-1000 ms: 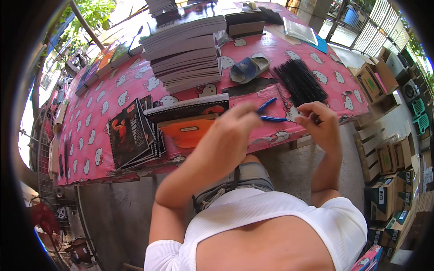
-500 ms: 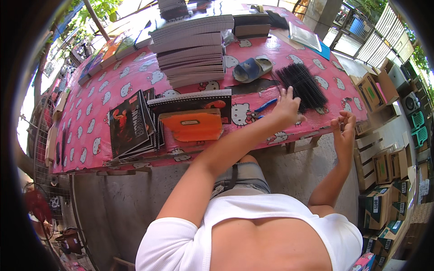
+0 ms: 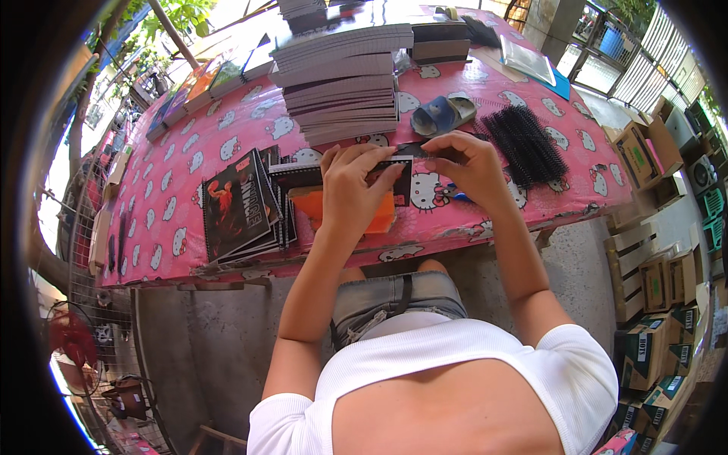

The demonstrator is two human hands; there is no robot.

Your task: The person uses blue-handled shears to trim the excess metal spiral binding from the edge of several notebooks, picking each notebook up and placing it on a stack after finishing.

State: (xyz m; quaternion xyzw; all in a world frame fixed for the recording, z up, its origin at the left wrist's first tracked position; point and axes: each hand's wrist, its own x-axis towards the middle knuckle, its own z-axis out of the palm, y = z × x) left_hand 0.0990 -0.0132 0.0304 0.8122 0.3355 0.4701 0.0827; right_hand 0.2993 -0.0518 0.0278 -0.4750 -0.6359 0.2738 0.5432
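My left hand (image 3: 353, 178) is over a black-covered notebook (image 3: 403, 184) with a punched edge, its thumb and fingers closed on that edge near the right end. My right hand (image 3: 474, 163) pinches close to the same end; what lies between its fingertips is too small to make out. An orange block (image 3: 383, 218) stands against the near side of the notebook, partly hidden by my left hand. Blue-handled pliers (image 3: 461, 196) lie beside my right wrist. A heap of black spiral binding coils (image 3: 523, 144) is to the right.
Bound black notebooks (image 3: 235, 205) lie at left. Behind my hands rises a tall stack of paper pads (image 3: 341, 91), with a blue sandal (image 3: 440, 116) beside it. A pink patterned cloth covers the table (image 3: 163, 227). Cardboard boxes (image 3: 644, 349) stand at the right.
My left hand has gone from the black coils back to the notebook's edge. My right hand has come in from the table's right side to the notebook's right end.
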